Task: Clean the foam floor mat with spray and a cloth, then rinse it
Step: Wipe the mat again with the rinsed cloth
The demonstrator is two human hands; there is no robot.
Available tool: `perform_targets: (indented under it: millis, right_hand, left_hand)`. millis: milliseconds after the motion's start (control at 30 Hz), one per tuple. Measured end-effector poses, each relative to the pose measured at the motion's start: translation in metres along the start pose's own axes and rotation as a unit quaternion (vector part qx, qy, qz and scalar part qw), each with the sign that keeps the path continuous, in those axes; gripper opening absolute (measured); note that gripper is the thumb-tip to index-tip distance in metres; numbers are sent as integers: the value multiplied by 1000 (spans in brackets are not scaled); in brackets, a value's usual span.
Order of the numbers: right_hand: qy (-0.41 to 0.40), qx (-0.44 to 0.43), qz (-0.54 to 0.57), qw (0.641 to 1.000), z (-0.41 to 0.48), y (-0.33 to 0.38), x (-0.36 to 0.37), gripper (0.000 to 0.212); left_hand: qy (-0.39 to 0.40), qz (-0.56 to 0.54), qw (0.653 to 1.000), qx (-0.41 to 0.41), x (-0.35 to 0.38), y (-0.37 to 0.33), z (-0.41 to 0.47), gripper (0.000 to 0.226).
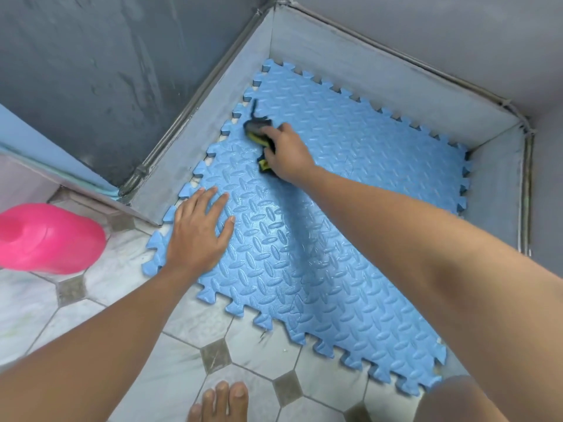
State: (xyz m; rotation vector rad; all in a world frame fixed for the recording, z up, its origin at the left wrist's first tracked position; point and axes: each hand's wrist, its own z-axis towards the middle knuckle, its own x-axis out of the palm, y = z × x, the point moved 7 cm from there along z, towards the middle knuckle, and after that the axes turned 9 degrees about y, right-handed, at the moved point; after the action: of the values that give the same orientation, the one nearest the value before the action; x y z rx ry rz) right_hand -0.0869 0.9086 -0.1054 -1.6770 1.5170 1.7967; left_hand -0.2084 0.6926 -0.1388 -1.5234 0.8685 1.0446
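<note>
A blue foam floor mat [350,226] with a ribbed pattern and jigsaw edges lies on the floor, its far part inside a grey-walled corner. Near the mat's far left edge my right hand [288,153] grips a dark cloth with yellow patches [257,130] and presses it against the foam. My left hand [199,231] lies flat on the mat's near left edge, fingers spread and straight. The middle of the mat looks wet and shiny. No spray bottle is in view.
A pink plastic container [48,239] stands on the tiled floor [189,324] to the left of the mat. Low grey walls [380,71] enclose the mat's far sides. My bare foot [221,402] shows at the bottom edge, and a knee at the bottom right.
</note>
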Motion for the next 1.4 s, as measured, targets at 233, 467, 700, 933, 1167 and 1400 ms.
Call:
perform_targets:
  millis: [233,467,700,933,1167,1400]
  right_hand:
    - [7,-91,-79,993,-59,-14,13,45]
    - [-93,219,-1,971,-74,-93,-35,48]
    - [53,-35,-16,998,-94,72,67,48]
    - [152,-198,4,968,-143,174,147,44]
    - [144,-100,141,974,-126,212,167,46]
    - [128,-135,134,973,-90,275,178,54]
  left_hand:
    - [6,-65,998,9,-2,2,-3,54]
    - [-5,-115,993,9,-37,14,-58,40]
    - [-180,-270,898,-298,-88,112,-150,45]
    - [-202,-322,830,-408,-117,177,-159,89]
    - [-164,-323,867,-341,-133,196,-127,107]
    - [-186,-308,845,-396,-141,228,-177,108]
